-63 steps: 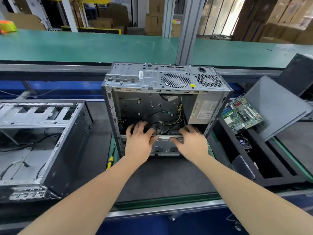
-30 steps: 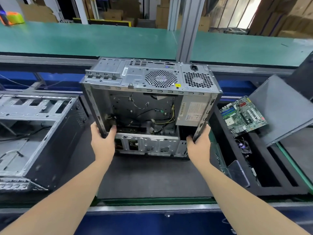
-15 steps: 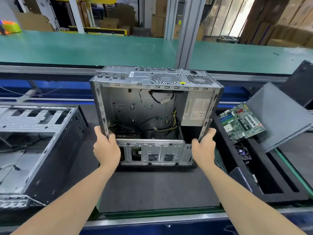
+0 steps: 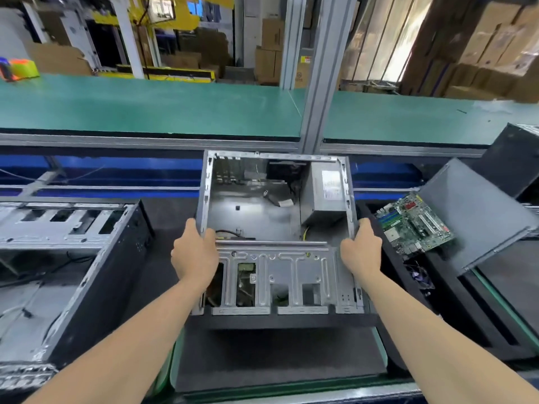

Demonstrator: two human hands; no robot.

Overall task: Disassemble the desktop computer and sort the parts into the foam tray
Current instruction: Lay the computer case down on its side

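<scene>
My left hand (image 4: 194, 255) and right hand (image 4: 360, 252) grip the open case (image 4: 262, 211) by its walls. Parts under its cage (image 4: 280, 263) are too dim to name.

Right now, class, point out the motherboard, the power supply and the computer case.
motherboard (image 4: 414, 225), head view, middle of the green board.
power supply (image 4: 326, 193), head view, its labelled face.
computer case (image 4: 256, 211), head view, bare inner panel.

A single wide-angle camera, worn on the person's head, is looking forward and down from close range, framing the left hand (image 4: 194, 255) and right hand (image 4: 360, 252) on outstretched arms over the worktop (image 4: 262, 354), with the computer case (image 4: 277, 217) filling the centre and a green surface (image 4: 145, 106) stretching across the background.
</scene>
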